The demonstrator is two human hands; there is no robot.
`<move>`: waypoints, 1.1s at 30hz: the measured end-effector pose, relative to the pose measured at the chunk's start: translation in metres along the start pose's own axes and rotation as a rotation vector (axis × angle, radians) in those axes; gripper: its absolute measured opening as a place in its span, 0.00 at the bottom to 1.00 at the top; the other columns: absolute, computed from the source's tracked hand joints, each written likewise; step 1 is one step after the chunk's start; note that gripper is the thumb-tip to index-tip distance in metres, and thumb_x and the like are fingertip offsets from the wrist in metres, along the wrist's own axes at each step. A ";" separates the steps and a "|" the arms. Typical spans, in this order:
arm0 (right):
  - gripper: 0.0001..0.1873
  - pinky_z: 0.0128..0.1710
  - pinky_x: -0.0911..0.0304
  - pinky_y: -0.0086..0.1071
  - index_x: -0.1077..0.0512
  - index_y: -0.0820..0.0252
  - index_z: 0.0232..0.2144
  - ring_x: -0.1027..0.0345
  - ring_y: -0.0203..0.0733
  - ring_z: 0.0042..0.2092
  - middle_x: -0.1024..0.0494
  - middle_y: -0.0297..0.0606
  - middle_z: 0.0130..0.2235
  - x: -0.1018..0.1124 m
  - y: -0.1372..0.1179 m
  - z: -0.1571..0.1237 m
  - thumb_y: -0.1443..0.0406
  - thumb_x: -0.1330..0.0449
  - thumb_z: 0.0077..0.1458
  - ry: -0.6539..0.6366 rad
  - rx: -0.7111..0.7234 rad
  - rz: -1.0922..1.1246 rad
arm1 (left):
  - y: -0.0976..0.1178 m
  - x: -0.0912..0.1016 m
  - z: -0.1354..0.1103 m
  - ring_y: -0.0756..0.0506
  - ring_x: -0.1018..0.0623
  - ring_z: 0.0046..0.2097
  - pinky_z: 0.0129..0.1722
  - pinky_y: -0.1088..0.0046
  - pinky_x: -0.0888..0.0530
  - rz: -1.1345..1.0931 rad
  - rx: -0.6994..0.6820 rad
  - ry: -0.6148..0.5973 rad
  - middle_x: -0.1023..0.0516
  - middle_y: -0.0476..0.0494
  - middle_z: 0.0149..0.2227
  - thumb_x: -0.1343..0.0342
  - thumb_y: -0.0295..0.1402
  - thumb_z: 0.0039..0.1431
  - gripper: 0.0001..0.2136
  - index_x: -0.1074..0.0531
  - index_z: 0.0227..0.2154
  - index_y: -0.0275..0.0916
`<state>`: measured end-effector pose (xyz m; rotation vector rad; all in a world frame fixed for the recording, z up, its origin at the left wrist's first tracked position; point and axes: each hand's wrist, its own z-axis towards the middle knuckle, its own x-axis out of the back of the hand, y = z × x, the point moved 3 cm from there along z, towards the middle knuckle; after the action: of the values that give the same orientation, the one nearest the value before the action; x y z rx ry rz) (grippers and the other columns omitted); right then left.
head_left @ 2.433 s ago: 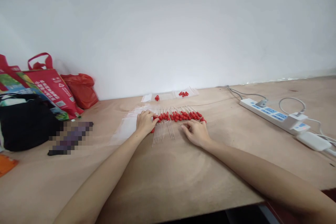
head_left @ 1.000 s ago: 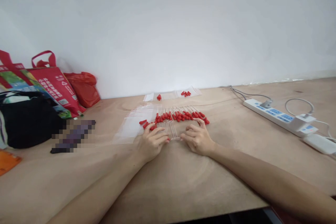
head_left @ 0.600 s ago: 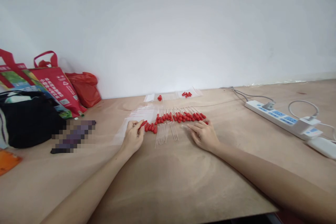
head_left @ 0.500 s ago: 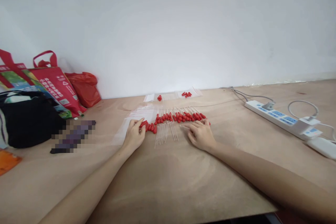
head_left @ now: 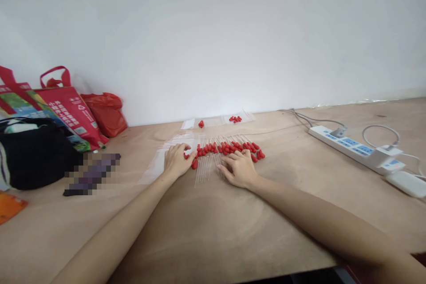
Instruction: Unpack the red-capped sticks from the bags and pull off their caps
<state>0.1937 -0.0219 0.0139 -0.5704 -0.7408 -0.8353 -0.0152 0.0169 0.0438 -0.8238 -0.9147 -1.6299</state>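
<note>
A row of clear glass droppers with red rubber bulbs (head_left: 229, 147) lies on the wooden table (head_left: 213, 222), their thin tubes (head_left: 203, 171) pointing toward me. My left hand (head_left: 177, 160) rests at the row's left end, fingers curled loosely against the leftmost red bulbs. At the right part of the row, my right hand (head_left: 238, 168) lies flat on the tubes with its fingers spread. A clear plastic bag (head_left: 159, 162) lies flat under and left of my left hand.
More clear bags with a few red bulbs (head_left: 234, 119) lie near the wall. A white power strip (head_left: 353, 148) with cables and an adapter (head_left: 404, 183) sits at the right. Red shopping bags (head_left: 71, 111), a black bag (head_left: 33, 153) and a blurred dark object (head_left: 93, 173) stand at the left.
Both hands have slid along the row: the left moved right onto the leftmost bulbs, the right moved left onto the tubes. Loose bulbs at the left end are now bunched closer to the row.
</note>
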 end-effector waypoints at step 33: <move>0.10 0.52 0.61 0.43 0.27 0.50 0.34 0.40 0.39 0.45 0.25 0.32 0.37 0.018 0.013 -0.018 0.59 0.48 0.55 0.044 0.274 0.063 | 0.059 0.006 -0.063 0.46 0.30 0.34 0.37 0.66 0.38 -0.157 -0.559 0.146 0.26 0.47 0.28 0.53 0.32 0.56 0.06 0.34 0.27 0.38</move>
<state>0.2186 -0.0352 0.0148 -0.3275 -0.7775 -0.6718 0.0364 -0.0505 0.0284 -1.0065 -0.4262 -2.0958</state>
